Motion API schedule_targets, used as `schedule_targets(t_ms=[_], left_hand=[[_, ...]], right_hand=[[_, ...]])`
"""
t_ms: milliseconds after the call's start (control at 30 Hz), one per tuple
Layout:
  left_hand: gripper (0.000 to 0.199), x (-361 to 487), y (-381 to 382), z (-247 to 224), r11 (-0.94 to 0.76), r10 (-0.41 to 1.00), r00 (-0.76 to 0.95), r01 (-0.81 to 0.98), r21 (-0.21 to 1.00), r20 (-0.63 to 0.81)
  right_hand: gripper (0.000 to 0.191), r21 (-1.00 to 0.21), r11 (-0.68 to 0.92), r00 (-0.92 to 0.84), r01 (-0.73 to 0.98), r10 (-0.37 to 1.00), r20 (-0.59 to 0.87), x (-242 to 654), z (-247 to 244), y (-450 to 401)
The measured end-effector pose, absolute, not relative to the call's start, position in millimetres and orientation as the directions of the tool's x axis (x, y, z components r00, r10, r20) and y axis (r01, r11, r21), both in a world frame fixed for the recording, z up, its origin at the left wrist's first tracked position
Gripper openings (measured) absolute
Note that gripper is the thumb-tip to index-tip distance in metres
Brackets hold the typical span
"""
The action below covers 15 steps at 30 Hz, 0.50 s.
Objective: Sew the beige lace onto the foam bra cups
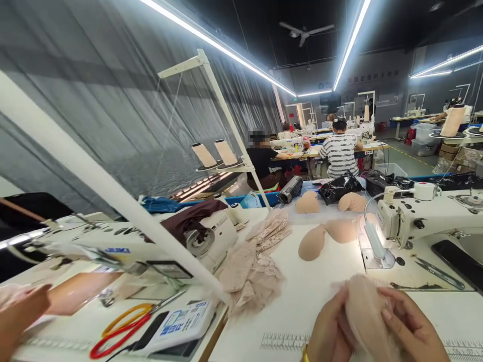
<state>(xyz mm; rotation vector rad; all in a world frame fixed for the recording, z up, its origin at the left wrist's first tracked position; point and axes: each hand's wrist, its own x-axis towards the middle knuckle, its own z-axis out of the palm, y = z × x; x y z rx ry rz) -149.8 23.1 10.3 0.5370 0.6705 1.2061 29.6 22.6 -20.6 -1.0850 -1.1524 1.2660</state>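
White tabletop (305, 286) carries lace cloth (258, 271) and beige cups (311, 244) near a sewing machine (449, 219); left hand (329, 327) and right hand (413, 322), fingers curled, grip a pale cloth (366, 314).

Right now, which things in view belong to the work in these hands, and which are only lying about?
Likely part of the work:
beige fabric piece, held by left hand and right hand
beige cups
lacy fabric pile
lit sewing machine at right

Likely just lying about:
red-and-orange scissors
black plastic bags
dark flat object
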Motion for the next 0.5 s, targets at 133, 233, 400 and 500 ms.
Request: schedule_targets(t_ms=[133,233,400,500], left_hand=[[0.059,-144,27,14,0.243,0.970,0.163,-0.692,0.680,-0.182],[0.048,-140,28,14,0.143,0.986,0.034,-0.657,0.740,-0.161],[0.048,-135,32,7,0.124,0.985,-0.024,-0.575,0.808,-0.168],[0.049,-134,33,2,0.138,0.981,-0.037,-0.558,0.818,-0.191]], right_hand=[[0.052,-0.994,0.052,-0.013,-0.101,0.998,0.053,31,-28,25],[0.053,-0.994,0.061,0.008,-0.087,0.998,0.060,29,-34,21],[0.063,-0.960,-0.041,-0.001,-0.275,0.999,-0.043,30,-31,25],[0.069,-0.919,-0.086,0.000,-0.385,0.996,-0.094,31,-23,32]])
